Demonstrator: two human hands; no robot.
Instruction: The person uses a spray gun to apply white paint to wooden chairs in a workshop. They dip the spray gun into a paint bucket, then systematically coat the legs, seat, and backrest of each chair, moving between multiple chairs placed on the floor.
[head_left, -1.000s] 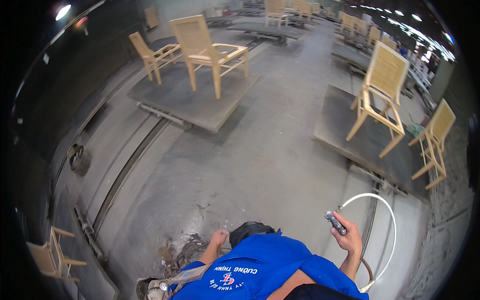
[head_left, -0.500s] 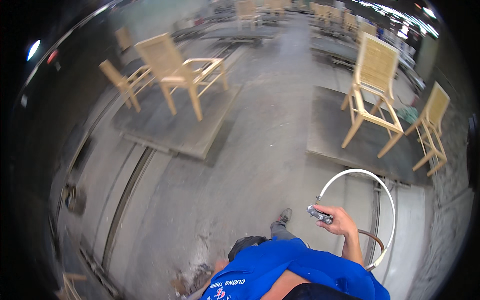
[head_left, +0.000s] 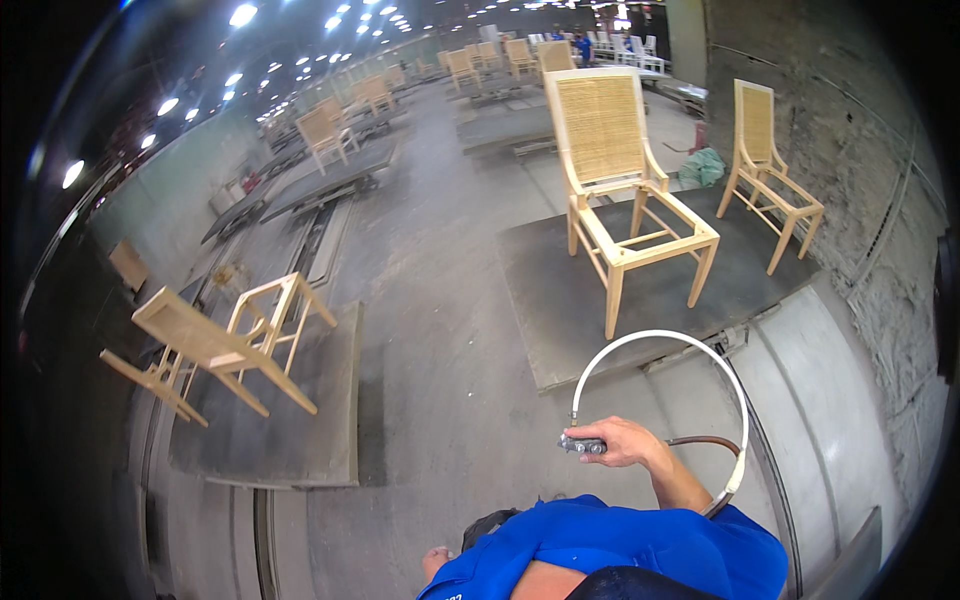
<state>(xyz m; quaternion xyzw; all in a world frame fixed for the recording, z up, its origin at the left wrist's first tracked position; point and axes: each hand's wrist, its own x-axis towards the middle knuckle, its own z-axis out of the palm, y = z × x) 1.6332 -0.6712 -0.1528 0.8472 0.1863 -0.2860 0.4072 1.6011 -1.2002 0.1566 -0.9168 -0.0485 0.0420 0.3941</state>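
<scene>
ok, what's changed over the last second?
View swung right: left platform slid down-left in frame, right platform leftward. Right hand also shifted left in frame. Nothing visibly grabbed or released. Unchanged: its grip on the grey tool, chairs on both platforms.

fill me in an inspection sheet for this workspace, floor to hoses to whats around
Surface: grey floor, with a dark right platform and left platform.
Things in hand: grey metal tool.
Clutter: green bundle behind the right platform's chairs.
Hands: right hand grips the tool; left hand is low, contents unclear.
Hoses: white hose loops up from the tool toward a brown hose.
Surroundings: large seatless chair and smaller chair on the right platform; armchair on the left; rough wall at right.
</scene>
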